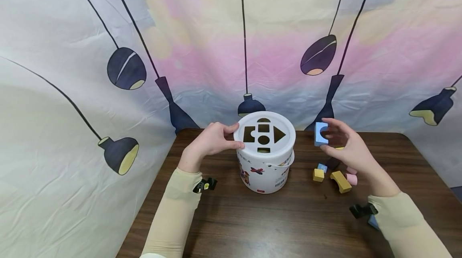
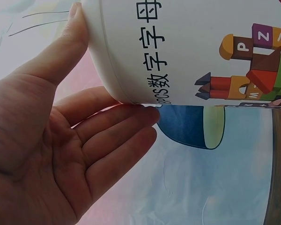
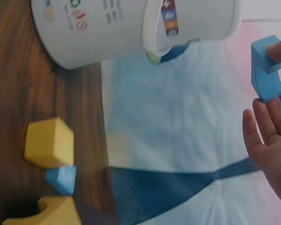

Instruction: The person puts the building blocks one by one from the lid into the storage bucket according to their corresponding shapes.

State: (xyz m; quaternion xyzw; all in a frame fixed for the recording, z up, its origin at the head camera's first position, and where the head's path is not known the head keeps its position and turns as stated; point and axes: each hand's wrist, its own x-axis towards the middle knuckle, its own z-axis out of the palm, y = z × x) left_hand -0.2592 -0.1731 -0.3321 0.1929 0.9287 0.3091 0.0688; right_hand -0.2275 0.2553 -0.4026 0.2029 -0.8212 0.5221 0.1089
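Observation:
A white lidded bucket point(image 1: 265, 175) stands on the table, with variously shaped holes in its lid point(image 1: 283, 147). My left hand point(image 1: 213, 139) touches the lid's left edge with thumb and forefinger spread; its other fingers extend loosely beside the bucket wall in the left wrist view. To the bucket's right, my right hand point(image 1: 348, 145) holds up a blue arch block point(image 1: 318, 139), pinched between thumb and fingers. The right wrist view shows this blue block point(image 3: 267, 79) in the air, apart from the bucket, with the remaining fingers point(image 3: 264, 122) extended below it.
Below the right hand lie a yellow cube point(image 1: 318, 175), a small blue block point(image 1: 322, 167), a yellow arch block point(image 1: 341, 181) and a pink cylinder point(image 1: 351, 179). Another blue piece point(image 1: 373, 222) sits by the right sleeve. A painted cloth point(image 1: 202, 49) hangs behind the table point(image 1: 231, 226).

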